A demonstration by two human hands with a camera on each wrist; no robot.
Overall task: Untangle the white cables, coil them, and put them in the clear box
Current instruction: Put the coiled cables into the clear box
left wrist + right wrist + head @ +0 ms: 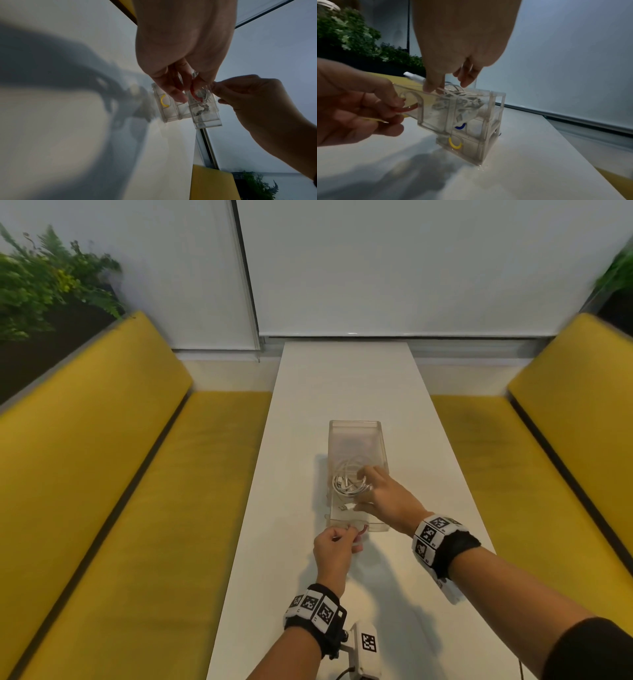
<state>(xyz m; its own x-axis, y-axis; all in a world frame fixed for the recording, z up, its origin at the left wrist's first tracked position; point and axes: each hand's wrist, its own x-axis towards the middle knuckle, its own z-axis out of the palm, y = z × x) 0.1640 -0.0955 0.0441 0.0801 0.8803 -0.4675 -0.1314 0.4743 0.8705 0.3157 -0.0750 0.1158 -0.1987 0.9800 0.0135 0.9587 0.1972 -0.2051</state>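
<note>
A clear box [354, 424] of stacked drawers stands mid-table, its top drawer [426, 108] pulled out towards me. Coiled white cables [346, 482] lie inside that drawer. My left hand [342, 541] pinches the drawer's red ring handle [362, 531] at the near end. In the left wrist view the left hand [181, 89] hooks the same red handle [193, 93]. My right hand [376, 491] reaches into the drawer from the right. In the right wrist view the right hand [448, 81] spreads its thumb and fingertips onto the cables [464, 98].
Lower drawers carry a blue handle [460, 126] and a yellow handle [454, 144]. The box sits on a narrow white table [342, 378] between two yellow benches [120, 474]. Plants [44, 278] stand behind the left bench, and a window blind closes the far end.
</note>
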